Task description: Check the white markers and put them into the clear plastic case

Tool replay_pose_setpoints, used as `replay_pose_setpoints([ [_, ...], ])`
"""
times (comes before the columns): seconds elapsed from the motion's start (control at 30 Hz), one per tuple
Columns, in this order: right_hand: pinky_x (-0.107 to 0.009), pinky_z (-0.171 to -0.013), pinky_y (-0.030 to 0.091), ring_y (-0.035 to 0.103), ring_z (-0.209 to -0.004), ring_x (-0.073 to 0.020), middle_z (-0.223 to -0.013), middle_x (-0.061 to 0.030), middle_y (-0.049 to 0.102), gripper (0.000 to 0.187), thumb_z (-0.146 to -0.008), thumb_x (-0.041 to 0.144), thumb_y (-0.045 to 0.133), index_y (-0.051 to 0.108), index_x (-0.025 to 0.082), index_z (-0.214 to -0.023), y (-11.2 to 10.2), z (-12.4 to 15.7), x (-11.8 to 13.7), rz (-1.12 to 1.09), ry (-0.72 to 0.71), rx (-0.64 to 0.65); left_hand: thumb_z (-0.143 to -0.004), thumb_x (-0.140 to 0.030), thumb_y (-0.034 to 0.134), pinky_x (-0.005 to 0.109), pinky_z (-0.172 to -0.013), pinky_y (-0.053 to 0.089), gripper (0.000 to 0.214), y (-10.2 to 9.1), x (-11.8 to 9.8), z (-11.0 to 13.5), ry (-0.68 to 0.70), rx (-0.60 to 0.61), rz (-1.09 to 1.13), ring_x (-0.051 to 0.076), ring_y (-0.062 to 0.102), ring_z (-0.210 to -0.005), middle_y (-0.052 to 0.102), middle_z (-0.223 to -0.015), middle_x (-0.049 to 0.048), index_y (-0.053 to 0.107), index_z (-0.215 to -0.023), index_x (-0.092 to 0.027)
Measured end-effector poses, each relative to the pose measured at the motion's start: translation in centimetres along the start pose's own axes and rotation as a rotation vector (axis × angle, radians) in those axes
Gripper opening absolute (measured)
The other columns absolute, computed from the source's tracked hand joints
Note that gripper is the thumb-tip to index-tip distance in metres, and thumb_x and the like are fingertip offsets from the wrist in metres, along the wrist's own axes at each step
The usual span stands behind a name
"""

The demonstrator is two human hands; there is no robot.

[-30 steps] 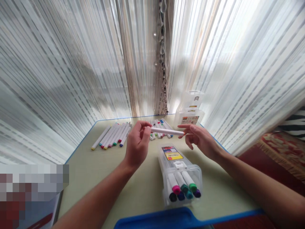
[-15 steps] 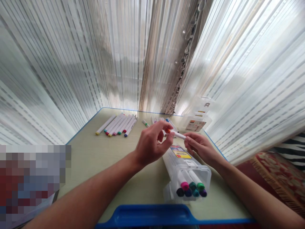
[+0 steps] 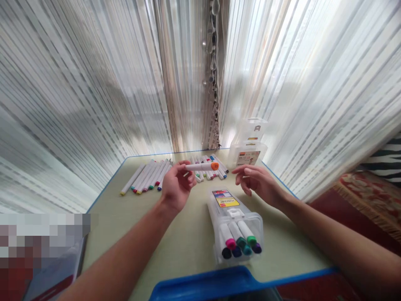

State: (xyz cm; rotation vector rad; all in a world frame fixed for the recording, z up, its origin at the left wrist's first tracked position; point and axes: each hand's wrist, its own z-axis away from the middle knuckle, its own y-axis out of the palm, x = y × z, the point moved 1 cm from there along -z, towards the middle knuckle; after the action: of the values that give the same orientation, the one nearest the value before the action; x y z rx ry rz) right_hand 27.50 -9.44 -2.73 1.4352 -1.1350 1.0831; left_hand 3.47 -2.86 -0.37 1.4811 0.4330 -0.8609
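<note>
A white marker with an orange cap end (image 3: 200, 167) is held in my left hand (image 3: 178, 184), lying level above the table with the orange end to the right. My right hand (image 3: 261, 184) hovers with fingers apart and nothing in it, right of the marker. Below and between my hands lies a clear plastic marker case (image 3: 233, 217) with a yellow and blue label. Several markers (image 3: 239, 238) inside show pink, green, teal, purple and dark ends toward me. Behind my left hand, a row of white markers (image 3: 147, 175) and another cluster (image 3: 214, 165) lie on the table.
An upright clear plastic case (image 3: 247, 154) with a printed label stands at the table's back right. The pale green table (image 3: 119, 234) has a blue rim and a blue tray (image 3: 200, 286) at its front edge. String curtains (image 3: 125, 83) hang close behind.
My right hand has let go of the marker and moved away to the right. My left hand has carried the marker left and turned its orange end rightward. The view has shifted.
</note>
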Motion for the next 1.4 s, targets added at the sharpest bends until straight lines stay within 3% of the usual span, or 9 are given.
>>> replay_pose_setpoints([
  [0.17, -0.022, -0.043, 0.037, 0.053, -0.047, -0.0086, -0.076, -0.0054, 0.068, 0.032, -0.087, 0.041, 0.067, 0.074, 0.014, -0.101, 0.1, 0.2, 0.2, 0.007, 0.002, 0.040, -0.077, -0.011, 0.052, 0.020, -0.039, 0.033, 0.009, 0.0, 0.3, 0.2, -0.095, -0.048, 0.035, 0.009, 0.043, -0.042, 0.050, -0.057, -0.0014, 0.060, -0.080, -0.013],
  [0.4, -0.023, -0.043, 0.035, 0.052, -0.048, -0.0088, -0.075, -0.0059, 0.069, 0.034, -0.088, 0.043, 0.067, 0.073, 0.012, -0.100, 0.0, 0.3, 0.6, 0.038, -0.024, 0.036, -0.075, -0.012, 0.058, 0.020, -0.040, 0.032, 0.008, -0.5, 0.3, -0.2, -0.106, -0.057, 0.022, 0.008, 0.043, -0.044, 0.053, -0.059, -0.0020, 0.061, -0.082, -0.013],
  [0.73, -0.023, -0.043, 0.038, 0.051, -0.048, -0.0080, -0.080, -0.0064, 0.070, 0.038, -0.090, 0.045, 0.065, 0.071, 0.013, -0.108, -0.1, 0.2, 1.2, 0.062, -0.147, -0.023, -0.068, -0.022, 0.081, 0.016, -0.041, 0.033, 0.024, 0.3, -0.3, 0.5, 0.086, 0.031, -0.126, 0.005, 0.044, -0.045, 0.055, -0.058, -0.0041, 0.065, -0.083, -0.013],
  [0.93, -0.023, -0.041, 0.042, 0.055, -0.048, -0.0088, -0.084, -0.0068, 0.072, 0.042, -0.088, 0.045, 0.068, 0.067, 0.014, -0.115, 1.6, 0.9, 2.7, 0.017, -0.223, -0.047, -0.070, -0.026, 0.083, 0.017, -0.043, 0.036, 0.024, 1.0, -0.7, 1.5, 0.179, 0.140, -0.216, 0.005, 0.046, -0.045, 0.060, -0.059, -0.0028, 0.067, -0.084, -0.015],
  [1.07, -0.021, -0.039, 0.042, 0.053, -0.044, -0.0084, -0.060, 0.0015, 0.063, 0.028, -0.088, 0.039, 0.071, 0.070, 0.013, -0.101, 3.1, 2.5, 4.3, 0.058, -0.287, -0.123, -0.075, -0.028, 0.081, 0.017, -0.043, 0.036, 0.019, 2.1, -0.8, 2.7, 0.233, 0.246, -0.272, 0.005, 0.047, -0.046, 0.062, -0.061, -0.0012, 0.070, -0.085, -0.015],
  [1.17, -0.020, -0.039, 0.044, 0.055, -0.045, -0.0079, -0.064, -0.0005, 0.066, 0.023, -0.088, 0.037, 0.072, 0.071, 0.014, -0.092, 3.6, 4.5, 5.3, 0.021, -0.323, -0.169, -0.078, -0.028, 0.080, 0.017, -0.044, 0.036, 0.018, 3.3, -1.2, 3.8, 0.271, 0.317, -0.296, 0.005, 0.047, -0.047, 0.063, -0.062, 0.0000, 0.071, -0.087, -0.015],
  [1.4, -0.023, -0.045, 0.054, 0.066, -0.054, -0.0126, -0.074, -0.0036, 0.074, 0.015, -0.088, 0.026, 0.074, 0.076, 0.020, -0.102, 4.7, 10.4, 6.4, 0.066, -0.383, -0.265, -0.086, -0.031, 0.073, 0.021, -0.053, 0.044, 0.017, 4.4, -2.5, 7.5, 0.358, 0.445, -0.554, 0.009, 0.054, -0.056, 0.064, -0.070, 0.0012, 0.073, -0.098, -0.018],
])
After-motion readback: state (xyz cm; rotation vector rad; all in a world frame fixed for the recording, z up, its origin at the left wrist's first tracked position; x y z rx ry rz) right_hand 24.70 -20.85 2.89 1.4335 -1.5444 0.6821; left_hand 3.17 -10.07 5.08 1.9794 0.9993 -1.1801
